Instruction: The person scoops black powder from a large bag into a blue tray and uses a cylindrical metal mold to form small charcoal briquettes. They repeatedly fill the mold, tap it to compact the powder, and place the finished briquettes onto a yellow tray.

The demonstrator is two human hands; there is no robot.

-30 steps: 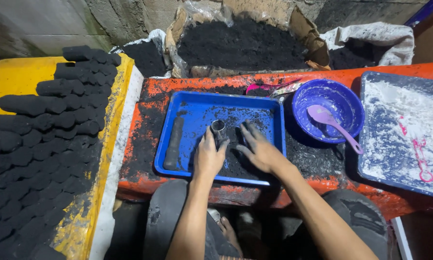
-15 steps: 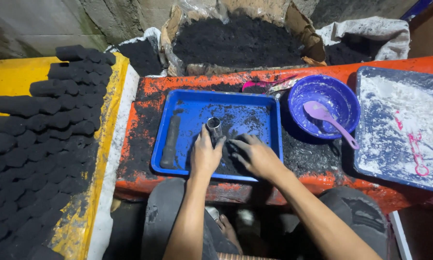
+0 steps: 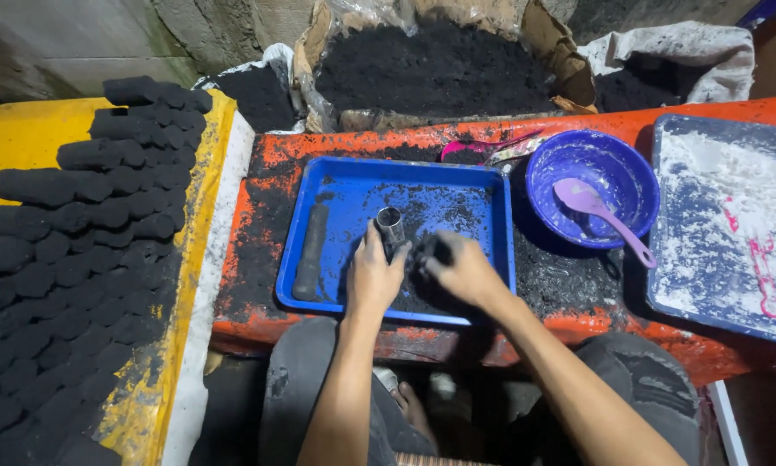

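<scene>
Both bare forearms are reaching forward and converging. The left hand point(image 3: 374, 274) is curling its fingers in a closed grip, knuckles up. The right hand point(image 3: 465, 270) is cupping inward, its blackened fingertips point(image 3: 428, 256) pointing toward the left hand

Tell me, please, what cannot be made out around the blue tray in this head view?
- Base of the short grey metal tube: hidden behind the left hand.
- What the right hand grips: fingers cover it.
- White-dusted flat blue tray: cut off by the right edge.
- Black pressed cylinders: cut off at the left edge.
</scene>
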